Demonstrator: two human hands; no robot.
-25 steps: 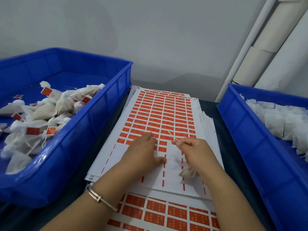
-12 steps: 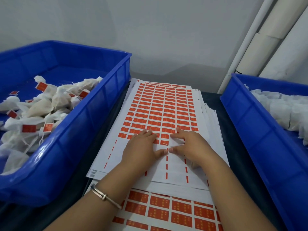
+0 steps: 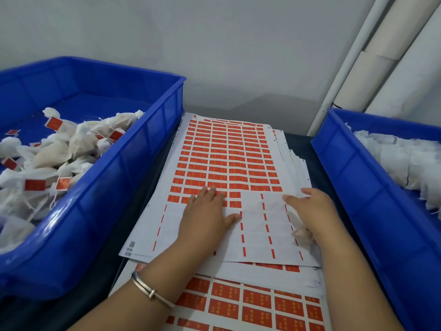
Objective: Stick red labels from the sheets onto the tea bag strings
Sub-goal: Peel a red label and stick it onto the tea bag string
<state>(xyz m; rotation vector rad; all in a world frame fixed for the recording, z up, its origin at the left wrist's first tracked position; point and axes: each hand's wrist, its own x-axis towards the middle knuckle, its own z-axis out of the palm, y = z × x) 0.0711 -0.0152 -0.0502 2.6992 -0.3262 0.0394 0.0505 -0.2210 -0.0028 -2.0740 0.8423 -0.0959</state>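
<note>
Between the two blue bins, your label sheet tops a stack of sheets on the dark table. Its far rows are full of red labels; the near rows are mostly peeled, with only narrow red strips between the blank cells.

Your left hand lies flat on the sheet, fingers straight and close together, tips on the nearest row of remaining labels, thumb out to the right. A metal bangle sits on that wrist.

Your right hand rests near the sheet's right edge, fingers extended toward the left and loosely relaxed, touching the paper. Whether the fingertips hold a label or string cannot be told. A tea bag shows under the heel of that hand, lying on the sheet; how it is held is hidden.

Left bin: a pile of tea bags, several with red labels on their strings. Right bin: white tea bags with no red visible.

A lower sheet with larger-looking red labels shows at the near edge of the stack. White pipes run up the wall at right.
</note>
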